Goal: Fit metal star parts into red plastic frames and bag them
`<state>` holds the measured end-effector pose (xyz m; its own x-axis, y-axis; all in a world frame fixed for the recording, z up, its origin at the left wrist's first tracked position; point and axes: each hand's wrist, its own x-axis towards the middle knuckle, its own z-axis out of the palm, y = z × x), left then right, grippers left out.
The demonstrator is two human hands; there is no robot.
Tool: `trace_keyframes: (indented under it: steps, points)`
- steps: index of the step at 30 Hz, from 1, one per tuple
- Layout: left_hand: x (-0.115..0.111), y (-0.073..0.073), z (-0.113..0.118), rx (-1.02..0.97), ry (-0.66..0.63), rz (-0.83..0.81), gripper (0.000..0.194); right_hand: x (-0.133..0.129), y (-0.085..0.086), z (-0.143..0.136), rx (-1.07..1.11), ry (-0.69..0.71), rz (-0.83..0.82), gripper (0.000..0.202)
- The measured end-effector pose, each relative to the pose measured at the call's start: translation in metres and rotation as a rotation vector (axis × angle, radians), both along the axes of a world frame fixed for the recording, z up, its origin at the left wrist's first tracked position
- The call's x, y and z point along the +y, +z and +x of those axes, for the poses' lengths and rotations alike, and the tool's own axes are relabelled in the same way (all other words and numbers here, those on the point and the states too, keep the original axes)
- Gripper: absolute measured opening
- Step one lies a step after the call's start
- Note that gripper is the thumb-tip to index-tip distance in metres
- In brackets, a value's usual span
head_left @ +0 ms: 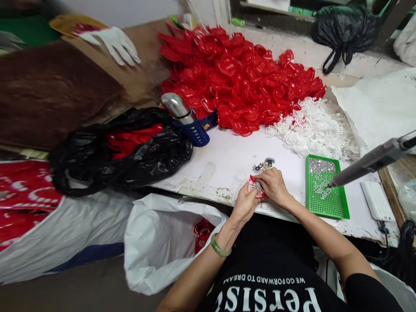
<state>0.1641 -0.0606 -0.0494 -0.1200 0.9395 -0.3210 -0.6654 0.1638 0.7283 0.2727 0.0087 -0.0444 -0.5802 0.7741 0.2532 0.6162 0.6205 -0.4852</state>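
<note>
Near the front edge of the white table, my left hand (246, 200) grips a small red piece (252, 183) with a white pattern. My right hand (272, 185) has its fingers closed on the upper right side of the same piece, over a greyish part. Just beyond my hands lie small black spoked pieces (258, 168). To the right is a green tray (345, 203) with small shiny beads. A grey pen-like tool (367, 164) hangs tilted over the tray. My fingers hide part of the red piece.
A heap of red pieces (234, 78) and a pile of white spoked pieces (320, 128) cover the table's back. At left are a metal-topped flask (177, 107) and a black bag (84, 151). An open white sack (152, 242) stands below the edge. A white box (377, 201) lies right of the tray.
</note>
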Motion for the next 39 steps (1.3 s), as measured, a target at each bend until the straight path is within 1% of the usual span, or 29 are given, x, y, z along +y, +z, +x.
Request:
trace_keyframes:
  steps: [3, 4, 6, 8, 9, 11, 15, 18, 22, 25, 28, 30, 32, 34, 36, 37, 38, 39]
  points:
    - [0.002, -0.005, -0.012, 0.013, 0.038, 0.006, 0.041, 0.011, 0.003, 0.001, 0.153, 0.044, -0.010, 0.025]
    - [0.004, -0.008, -0.017, 0.027, 0.068, 0.014, 0.042, 0.018, 0.005, 0.001, 0.209, 0.028, -0.014, 0.026]
    - [0.009, -0.014, -0.030, 0.070, 0.144, 0.031, 0.041, 0.039, 0.012, 0.000, 0.262, -0.078, -0.029, 0.028]
    - [0.014, -0.021, -0.043, 0.133, 0.236, 0.045, 0.039, 0.066, 0.016, -0.005, 0.204, -0.202, -0.059, 0.028]
    - [0.016, -0.025, -0.050, 0.180, 0.280, 0.051, 0.037, 0.081, 0.017, -0.008, 0.153, -0.236, -0.075, 0.028]
    - [0.018, -0.033, -0.061, 0.302, 0.355, 0.051, 0.033, 0.111, 0.017, -0.018, 0.066, -0.245, -0.088, 0.027]
    - [0.015, -0.045, -0.071, 0.514, 0.445, 0.016, 0.027, 0.167, 0.012, -0.050, 0.006, -0.219, -0.054, 0.033]
    - [0.014, -0.052, -0.071, 0.600, 0.476, 0.025, 0.025, 0.199, 0.006, -0.078, -0.022, -0.264, -0.008, 0.033]
    - [0.016, -0.062, -0.072, 0.726, 0.510, -0.015, 0.025, 0.224, -0.006, -0.109, -0.057, -0.351, 0.025, 0.035]
    - [0.016, -0.067, -0.073, 0.676, 0.494, -0.018, 0.029, 0.232, -0.013, -0.118, -0.076, -0.369, 0.027, 0.037]
    - [0.016, -0.068, -0.074, 0.642, 0.487, -0.017, 0.032, 0.229, -0.010, -0.114, -0.106, -0.304, 0.021, 0.036]
    - [0.015, -0.065, -0.073, 0.643, 0.493, -0.010, 0.032, 0.217, -0.001, -0.104, -0.126, -0.228, 0.024, 0.040]
    - [0.015, -0.062, -0.072, 0.635, 0.494, -0.003, 0.031, 0.191, 0.012, -0.088, -0.133, -0.153, 0.037, 0.041]
    - [0.016, -0.058, -0.073, 0.621, 0.475, -0.013, 0.030, 0.152, 0.027, -0.064, -0.100, -0.079, 0.092, 0.037]
    - [0.018, -0.055, -0.075, 0.587, 0.435, -0.027, 0.030, 0.104, 0.039, -0.029, 0.043, 0.033, 0.288, 0.031]
    - [0.019, -0.054, -0.077, 0.561, 0.416, -0.031, 0.029, 0.080, 0.044, -0.007, 0.103, 0.065, 0.408, 0.035]
    - [0.019, -0.052, -0.078, 0.531, 0.401, -0.032, 0.029, 0.058, 0.048, 0.017, 0.158, 0.069, 0.561, 0.043]
    - [0.020, -0.051, -0.080, 0.500, 0.389, -0.032, 0.028, 0.038, 0.052, 0.043, 0.207, 0.016, 0.727, 0.051]
